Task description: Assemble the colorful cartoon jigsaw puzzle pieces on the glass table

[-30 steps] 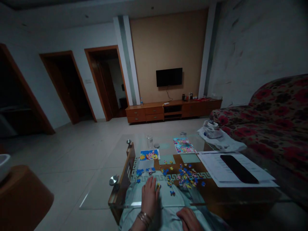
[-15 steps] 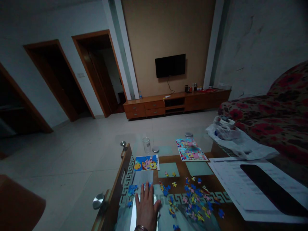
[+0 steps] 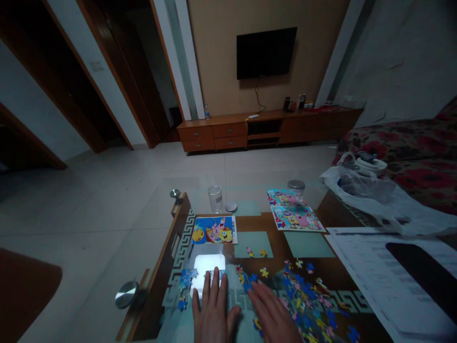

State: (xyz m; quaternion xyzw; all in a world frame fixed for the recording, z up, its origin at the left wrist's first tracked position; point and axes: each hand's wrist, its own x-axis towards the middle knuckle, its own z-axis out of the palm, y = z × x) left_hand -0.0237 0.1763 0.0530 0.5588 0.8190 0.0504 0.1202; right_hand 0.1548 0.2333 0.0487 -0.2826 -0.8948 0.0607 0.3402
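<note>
My left hand (image 3: pixel 212 307) lies flat on the glass table with its fingers spread. Its fingertips rest on a strip of blue jigsaw pieces, partly hidden under them, beside a joined blue section (image 3: pixel 188 277). A single blue piece (image 3: pixel 182 303) lies to the left of this hand. My right hand (image 3: pixel 274 312) reaches in with fingers stretched out and close together, its fingertips at a small cluster of jigsaw pieces (image 3: pixel 246 278). Right of it spreads a loose heap of blue, yellow and pink pieces (image 3: pixel 303 295). Whether a piece is under the right fingers is hidden.
Beyond the hands lie a cartoon picture card (image 3: pixel 214 230) and two more cards (image 3: pixel 298 218). A glass jar (image 3: pixel 215 199), its lid (image 3: pixel 231 206) and a lidded jar (image 3: pixel 296 188) stand farther back. Papers (image 3: pixel 378 276), a black phone-like slab (image 3: pixel 424 269) and a plastic bag (image 3: pixel 385 195) are at right.
My right hand has come into view at the small cluster of pieces. My left hand stays by the blue strip. The view has tilted down and shifted, and the bright reflection sits farther up the glass.
</note>
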